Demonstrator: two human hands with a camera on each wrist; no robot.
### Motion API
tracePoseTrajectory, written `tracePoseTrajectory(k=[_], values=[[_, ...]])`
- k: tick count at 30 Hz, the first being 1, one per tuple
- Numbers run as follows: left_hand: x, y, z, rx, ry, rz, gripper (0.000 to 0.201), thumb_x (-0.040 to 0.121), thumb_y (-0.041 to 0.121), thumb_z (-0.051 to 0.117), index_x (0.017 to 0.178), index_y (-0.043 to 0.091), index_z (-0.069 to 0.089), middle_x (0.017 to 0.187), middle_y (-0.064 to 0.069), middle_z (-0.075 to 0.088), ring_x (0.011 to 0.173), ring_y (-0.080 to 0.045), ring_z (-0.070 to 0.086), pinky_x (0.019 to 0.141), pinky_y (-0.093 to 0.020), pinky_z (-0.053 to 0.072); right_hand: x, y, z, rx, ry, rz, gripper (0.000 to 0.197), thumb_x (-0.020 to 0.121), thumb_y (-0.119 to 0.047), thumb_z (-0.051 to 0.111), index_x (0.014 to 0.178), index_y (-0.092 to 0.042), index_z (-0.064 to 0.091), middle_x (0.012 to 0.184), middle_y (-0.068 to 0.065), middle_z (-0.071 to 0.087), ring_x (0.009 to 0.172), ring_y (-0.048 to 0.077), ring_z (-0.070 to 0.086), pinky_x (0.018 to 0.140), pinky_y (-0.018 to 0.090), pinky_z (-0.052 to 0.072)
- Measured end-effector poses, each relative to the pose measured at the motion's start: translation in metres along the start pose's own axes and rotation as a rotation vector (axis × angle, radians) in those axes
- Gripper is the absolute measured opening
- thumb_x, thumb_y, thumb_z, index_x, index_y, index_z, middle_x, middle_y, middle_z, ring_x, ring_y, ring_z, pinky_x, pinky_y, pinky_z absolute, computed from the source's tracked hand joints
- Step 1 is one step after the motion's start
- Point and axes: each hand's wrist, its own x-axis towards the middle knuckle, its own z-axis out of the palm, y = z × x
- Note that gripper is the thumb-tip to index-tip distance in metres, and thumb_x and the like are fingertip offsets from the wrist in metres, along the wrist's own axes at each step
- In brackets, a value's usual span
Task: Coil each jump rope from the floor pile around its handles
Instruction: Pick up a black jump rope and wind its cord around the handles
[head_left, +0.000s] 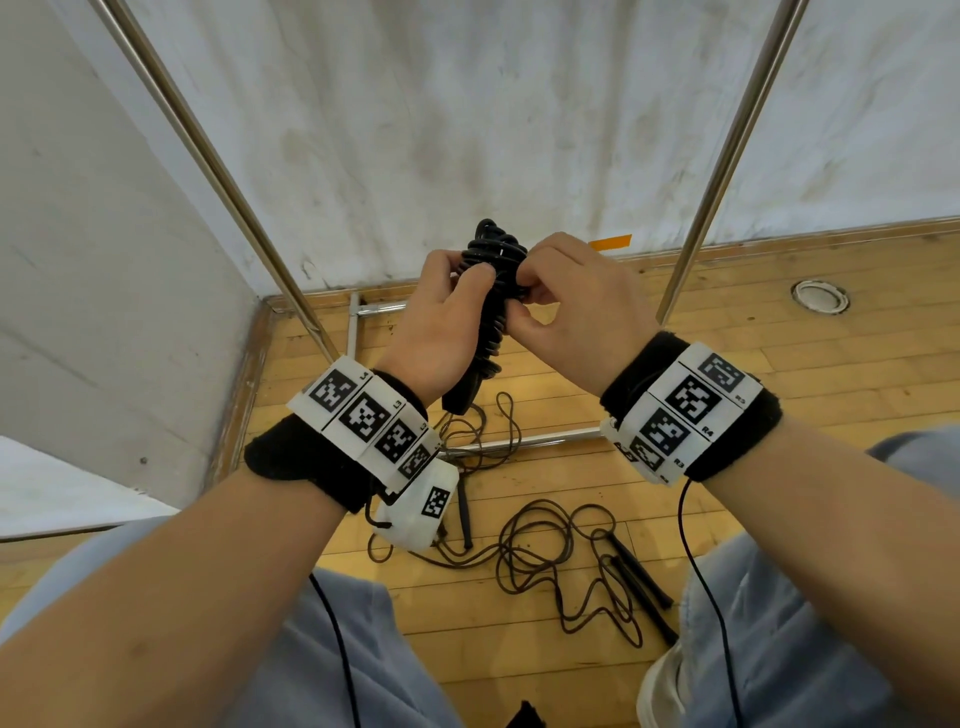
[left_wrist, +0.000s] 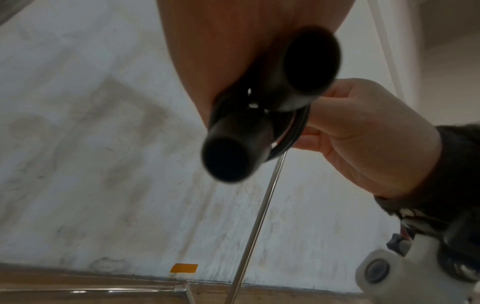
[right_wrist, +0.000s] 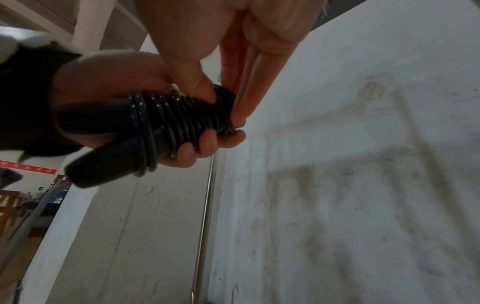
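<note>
Head view, from nine o'clock across to three: the left hand (head_left: 447, 317) is wrapped around the coiled jump rope (head_left: 493, 291), fingers curled over the wound turns with both black handles side by side under them. The bundle sits at centre, tilted, its handle butts pointing toward six o'clock. At three o'clock of it, the right hand (head_left: 571, 306) pinches the upper turns between thumb and fingertips, apparently tucking the last of the cord.

The likely failure is at that top end: if the pinch lets go before the tail is caught under a turn, the stiff cord could spring loose and the stack unwind. A slack left grip would let the two handles slide apart and the turns slip off.

Below, toward six o'clock, the floor pile (head_left: 550, 561) of loose ropes waits on the wooden floor (head_left: 779, 415).
</note>
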Motion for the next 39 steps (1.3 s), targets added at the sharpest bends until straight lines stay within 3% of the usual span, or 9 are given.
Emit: tracePoseTrajectory(k=[7, 13, 16, 20, 22, 25, 29, 33, 39], values=[[-0.002, 0.002, 0.005, -0.058, -0.055, -0.057, 0.008, 0.096, 0.027, 0.038, 0.100, 0.022, 0.043, 0.085, -0.012, 0.058, 0.057, -0.017, 0.061, 0.051, -0.033, 0.052, 0.002, 0.001, -0.002, -0.045, 0.053, 0.032, 0.008, 0.072, -0.008, 0.066, 0.074, -0.002, 0.062, 0.075, 0.009, 0.062, 0.056, 0.022, 0.059, 0.052, 0.022, 0.042], [0.000, 0.007, 0.007, -0.022, 0.016, 0.015, 0.012, 0.100, 0.021, 0.037, 0.111, 0.017, 0.035, 0.081, -0.006, 0.054, 0.051, -0.007, 0.057, 0.049, -0.032, 0.054, 0.003, 0.003, 0.000, 0.078, 0.044, 0.058, 0.009, 0.080, -0.008, 0.063, 0.087, -0.001, 0.065, 0.093, 0.011, 0.060, 0.073, 0.020, 0.059, 0.062, 0.033, 0.054], [0.001, 0.008, 0.006, 0.042, 0.043, 0.078, 0.015, 0.101, 0.022, 0.037, 0.115, 0.019, 0.032, 0.083, -0.003, 0.054, 0.054, -0.003, 0.056, 0.050, -0.030, 0.053, 0.004, 0.003, 0.000, 0.185, 0.075, 0.147, 0.010, 0.078, -0.007, 0.064, 0.088, -0.004, 0.068, 0.092, 0.008, 0.057, 0.076, 0.019, 0.058, 0.067, 0.033, 0.054], [0.001, 0.005, 0.004, 0.082, 0.049, 0.160, 0.019, 0.101, 0.019, 0.038, 0.117, 0.021, 0.027, 0.084, -0.002, 0.050, 0.062, -0.013, 0.051, 0.059, -0.044, 0.053, 0.008, 0.000, -0.001, 0.398, 0.054, 0.376, 0.009, 0.081, -0.014, 0.063, 0.082, -0.016, 0.072, 0.078, -0.008, 0.057, 0.072, 0.006, 0.056, 0.067, 0.019, 0.048], [0.000, 0.000, 0.003, 0.098, 0.026, 0.209, 0.025, 0.100, 0.020, 0.039, 0.120, 0.021, 0.024, 0.088, 0.001, 0.049, 0.064, -0.017, 0.049, 0.059, -0.047, 0.050, 0.008, -0.001, -0.003, 0.461, -0.007, 0.478, 0.010, 0.084, -0.021, 0.063, 0.079, -0.023, 0.072, 0.077, -0.007, 0.062, 0.074, 0.008, 0.059, 0.071, 0.025, 0.050], [-0.001, -0.006, 0.002, 0.176, -0.012, 0.263, 0.040, 0.093, 0.031, 0.040, 0.127, 0.019, 0.021, 0.092, 0.002, 0.050, 0.064, -0.012, 0.049, 0.059, -0.034, 0.045, 0.008, -0.005, -0.004, 0.607, -0.006, 0.634, 0.011, 0.085, -0.019, 0.065, 0.076, -0.024, 0.071, 0.073, -0.004, 0.068, 0.069, 0.016, 0.065, 0.071, 0.037, 0.058], [0.001, -0.013, 0.000, 0.304, -0.007, 0.350, 0.058, 0.091, 0.035, 0.038, 0.137, 0.007, 0.018, 0.101, -0.003, 0.048, 0.075, -0.006, 0.048, 0.068, -0.020, 0.039, 0.008, -0.009, -0.002, 0.893, -0.040, 0.804, 0.008, 0.085, -0.010, 0.065, 0.081, -0.013, 0.072, 0.068, 0.003, 0.066, 0.061, 0.014, 0.060, 0.069, 0.032, 0.058], [0.002, -0.014, -0.002, 0.371, 0.009, 0.371, 0.058, 0.092, 0.035, 0.037, 0.139, 0.005, 0.019, 0.101, -0.002, 0.050, 0.074, -0.005, 0.049, 0.065, -0.015, 0.038, 0.008, -0.009, 0.000, 1.031, -0.047, 0.910, 0.008, 0.085, -0.007, 0.064, 0.090, -0.001, 0.068, 0.067, 0.006, 0.059, 0.057, 0.016, 0.055, 0.062, 0.028, 0.053], [0.003, -0.015, 0.006, 0.396, 0.057, 0.352, 0.051, 0.093, 0.040, 0.036, 0.135, 0.013, 0.027, 0.085, 0.013, 0.052, 0.063, -0.002, 0.053, 0.058, -0.022, 0.039, 0.015, -0.008, 0.000, 1.081, 0.012, 1.016, 0.019, 0.085, -0.009, 0.054, 0.067, -0.008, 0.055, 0.053, 0.000, 0.047, 0.047, 0.014, 0.048, 0.050, 0.027, 0.045]])
